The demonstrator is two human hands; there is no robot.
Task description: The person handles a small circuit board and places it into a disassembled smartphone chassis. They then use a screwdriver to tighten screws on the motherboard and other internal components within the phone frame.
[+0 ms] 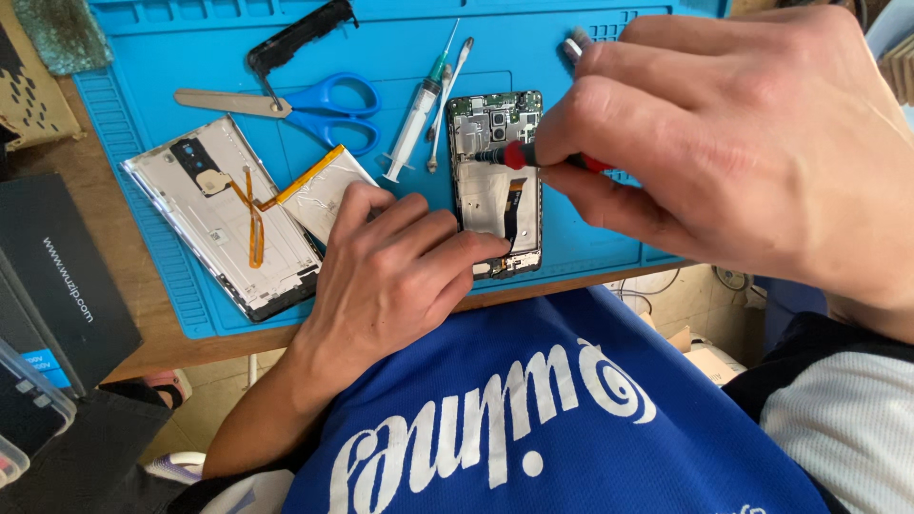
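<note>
Hands working on an opened phone over a blue mat.

Right hand [724,143] pinches a red-tipped screwdriver [533,158] onto the opened phone [495,181] on the blue mat [590,228]; left hand [390,276] presses fingertips flat on its lower edge, gripping nothing. Beside it: syringe [411,124], scissors [295,103], back cover [224,214], loose battery [319,195].

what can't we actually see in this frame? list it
All head view:
- Screwdriver tip: too small to tell which screw on the opened phone it touches.
- Screwdriver handle: covered by right hand.
- Phone's lower corner: under left hand fingers.
- Battery: partly behind left hand.
- Clear box: cut off by left edge.
</note>
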